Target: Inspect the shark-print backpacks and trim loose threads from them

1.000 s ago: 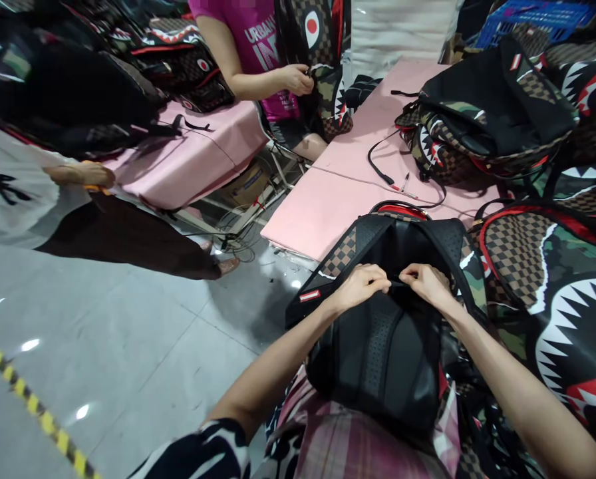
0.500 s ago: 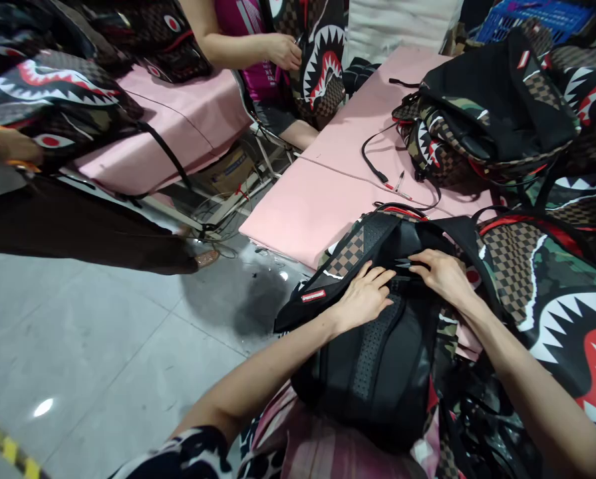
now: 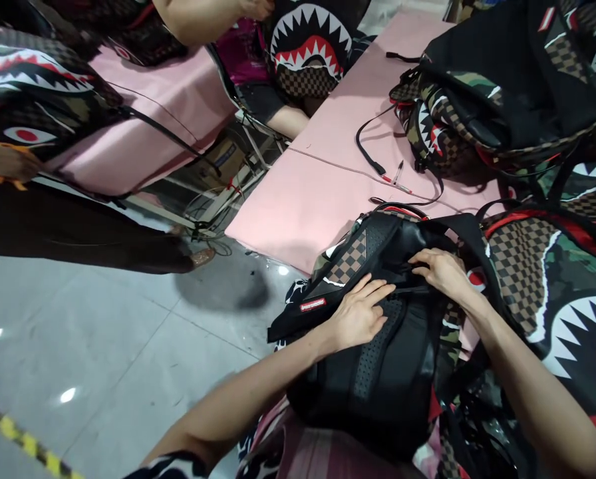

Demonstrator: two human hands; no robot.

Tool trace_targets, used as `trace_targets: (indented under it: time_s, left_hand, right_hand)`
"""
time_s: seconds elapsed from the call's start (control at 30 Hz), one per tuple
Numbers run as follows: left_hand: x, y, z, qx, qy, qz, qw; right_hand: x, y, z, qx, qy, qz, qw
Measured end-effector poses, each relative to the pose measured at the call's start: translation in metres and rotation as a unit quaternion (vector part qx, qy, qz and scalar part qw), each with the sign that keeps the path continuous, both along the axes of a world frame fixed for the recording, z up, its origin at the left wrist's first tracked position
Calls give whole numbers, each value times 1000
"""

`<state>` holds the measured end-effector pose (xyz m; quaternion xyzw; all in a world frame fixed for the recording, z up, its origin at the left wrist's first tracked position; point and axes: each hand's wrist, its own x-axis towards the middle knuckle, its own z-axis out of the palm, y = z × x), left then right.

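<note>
A black backpack (image 3: 402, 379) with checked and camouflage sides lies back panel up on my lap, its top end at the pink table's edge. My left hand (image 3: 360, 314) rests flat on the upper back panel and the shoulder strap, fingers stretched out. Just right of it, my right hand (image 3: 442, 271) is pinched close over the top of the panel. It holds thread snips, whose silver blades showed between the hands a moment ago; they hardly show now against the black fabric. The strap carries a small red label (image 3: 312, 305).
The pink table (image 3: 288, 199) bears a pen (image 3: 398, 174), a black strap and a stacked backpack (image 3: 507, 86). Another shark-mouth backpack (image 3: 527, 266) lies at my right. Across the table a person's arm (image 3: 203, 20) reaches to a backpack; another person (image 3: 93, 226) stands at the left.
The snips' blades have slipped from sight at my right fingertips. My hands stay almost in place on the backpack. The co-worker's backpack across the table has turned, and the view has shifted slightly.
</note>
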<state>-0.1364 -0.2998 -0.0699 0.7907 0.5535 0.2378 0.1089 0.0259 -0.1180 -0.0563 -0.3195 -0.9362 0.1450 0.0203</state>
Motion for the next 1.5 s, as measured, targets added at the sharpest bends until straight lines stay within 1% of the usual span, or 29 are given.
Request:
trace_targets:
  time_s: [0.1, 0.13, 0.2, 0.27, 0.3, 0.4, 0.47, 0.53, 0.57, 0.63, 0.67, 0.73, 0.8, 0.83, 0.9, 0.97, 1.0, 1.03, 1.07, 1.13, 1.2, 1.23, 1.27, 1.33, 1.4, 1.47, 1.5]
  left_hand:
    - [2, -2, 1, -6, -1, 2, 1000]
    - [2, -2, 1, -7, -1, 3, 1000]
    - [3, -2, 2, -6, -4, 4, 1000]
    - [2, -1, 2, -6, -8, 4, 1000]
    - [2, -1, 3, -7, -9, 4, 1000]
    - [1, 0, 3, -10, -12, 5, 1000]
    - [2, -1, 2, -6, -15, 4, 1000]
    - [4, -1, 0, -2, -21, 8, 1000]
    - [6, -1, -1, -2, -25, 10, 1000]
    - [5, 1, -3, -6, -37, 13, 999]
    - [3, 4, -3, -11, -49, 7, 999]
    - [-10, 14, 0, -34, -89, -15, 995]
    - [-36, 28, 6, -74, -162, -24, 984]
    - [-52, 35, 10, -94, -212, -10, 973]
    - [-88, 45, 18, -129, -335, 30, 933]
    - [-118, 45, 23, -145, -426, 60, 891]
    - [-129, 40, 24, -156, -446, 66, 879]
    - [-135, 34, 22, -173, -448, 67, 875]
    - [-139, 25, 18, -193, -435, 66, 877]
    - [-137, 2, 5, -221, -396, 74, 888]
    - [-131, -28, -12, -212, -373, 97, 898]
    - [-128, -44, -20, -199, -374, 112, 899]
    - [-125, -61, -26, -188, -382, 132, 895]
    - [-121, -92, -37, -193, -416, 179, 870]
    - [-118, -118, -46, -221, -456, 222, 833]
    - [-116, -133, -53, -239, -483, 240, 807]
    - [-114, -137, -56, -239, -488, 242, 803]
  right_hand:
    - [2, -2, 1, 22, 19, -19, 999]
    - [2, -2, 1, 33, 17, -16, 999]
    - [3, -2, 1, 41, 0, 20, 999]
    - [4, -1, 2, 22, -3, 46, 999]
    - [4, 0, 2, 12, 7, 40, 999]
    - [5, 0, 4, 9, 37, -9, 999]
    - [4, 0, 4, 2, 26, 3, 1000]
    - [4, 0, 5, -35, 25, 19, 999]
    - [3, 0, 5, -69, 43, 8, 997]
    - [4, -1, 8, -147, 118, -61, 980]
    - [4, -4, 10, -179, 163, -107, 964]
    - [9, -13, 15, -223, 241, -178, 928]
    - [18, -30, 22, -259, 276, -205, 903]
    - [25, -41, 25, -282, 282, -210, 893]
    - [41, -65, 30, -330, 287, -224, 871]
    - [61, -92, 30, -366, 297, -256, 844]
    - [72, -106, 29, -381, 303, -276, 829]
    - [83, -120, 26, -393, 312, -302, 811]
    - [94, -134, 22, -401, 326, -334, 788]
    - [114, -163, 13, -405, 367, -404, 733]
    - [132, -191, 2, -396, 408, -459, 683]
    - [139, -204, -4, -388, 422, -478, 665]
    - [144, -217, -10, -380, 431, -493, 654]
    - [149, -239, -26, -361, 435, -522, 638]
    - [146, -258, -45, -344, 434, -558, 618]
    - [139, -272, -65, -341, 440, -593, 581]
    - [136, -277, -73, -342, 446, -609, 559]
